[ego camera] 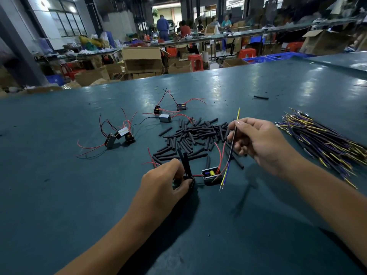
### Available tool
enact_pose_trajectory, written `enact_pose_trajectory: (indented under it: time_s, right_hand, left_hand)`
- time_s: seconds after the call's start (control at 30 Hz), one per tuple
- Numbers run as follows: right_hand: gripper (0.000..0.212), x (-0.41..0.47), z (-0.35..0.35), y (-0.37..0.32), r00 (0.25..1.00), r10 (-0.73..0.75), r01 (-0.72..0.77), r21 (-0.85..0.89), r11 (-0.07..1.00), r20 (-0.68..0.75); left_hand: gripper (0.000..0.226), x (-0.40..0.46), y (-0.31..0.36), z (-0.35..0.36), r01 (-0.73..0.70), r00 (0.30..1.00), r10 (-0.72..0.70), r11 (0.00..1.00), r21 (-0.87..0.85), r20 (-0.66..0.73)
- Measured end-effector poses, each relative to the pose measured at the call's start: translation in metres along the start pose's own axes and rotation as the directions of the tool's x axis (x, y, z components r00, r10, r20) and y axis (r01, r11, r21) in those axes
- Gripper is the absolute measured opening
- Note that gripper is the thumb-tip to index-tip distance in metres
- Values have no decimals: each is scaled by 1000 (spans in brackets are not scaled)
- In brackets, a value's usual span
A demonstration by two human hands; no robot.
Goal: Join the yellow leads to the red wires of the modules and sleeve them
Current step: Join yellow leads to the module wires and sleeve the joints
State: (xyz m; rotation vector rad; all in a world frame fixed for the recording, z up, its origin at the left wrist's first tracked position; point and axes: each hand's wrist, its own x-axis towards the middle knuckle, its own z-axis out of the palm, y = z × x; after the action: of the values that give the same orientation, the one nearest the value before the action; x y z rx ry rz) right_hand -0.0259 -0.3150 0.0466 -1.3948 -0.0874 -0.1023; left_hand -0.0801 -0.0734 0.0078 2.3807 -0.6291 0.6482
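Observation:
My right hand (256, 141) pinches a black-jacketed cable (232, 143) that slants down to the left; its yellow lead and blue lead (224, 176) stick out bare-tipped at the lower end, and a yellow tip shows above my fingers. Just below lies a small grey module (211, 175) with red wires (219, 155) curling up from it. My left hand (164, 181) grips black sleeves (186, 165) that stand upright, next to that module's red wire. A heap of black sleeve pieces (198, 135) lies behind on the green table (79, 195).
Several more modules with red and black wires lie at the left middle (121, 135) and further back (168, 114). A bundle of dark cables with yellow and purple leads (321, 139) lies at the right. One stray sleeve (261, 97) lies far back. Boxes and people fill the workshop behind.

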Motion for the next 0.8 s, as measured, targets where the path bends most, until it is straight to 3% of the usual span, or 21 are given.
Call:
enact_pose_trajectory:
  time_s: [0.27, 0.4, 0.5, 0.6, 0.8]
  right_hand:
    - [22, -2, 2, 2, 999, -2, 2, 6, 1000, 33]
    - [21, -4, 4, 3, 999, -39, 38, 25, 999, 29]
    - [20, -6, 6, 3, 994, -111, 109, 61, 992, 20]
    - [18, -9, 9, 3, 986, -148, 141, 91, 986, 74]
    - [22, -19, 13, 6, 952, -161, 162, 17, 987, 261]
  left_hand:
    - [31, 1, -3, 0, -81, 996, 78, 990, 112, 31]
    - [23, 0, -3, -2, -83, 996, 86, 986, 146, -12]
    - [12, 0, 5, -6, -128, 991, 131, 990, 61, -41]
    - [17, -2, 15, -9, -144, 990, 143, 984, -105, -16]
    - [23, -3, 19, -9, -174, 985, 171, 976, -134, -31]
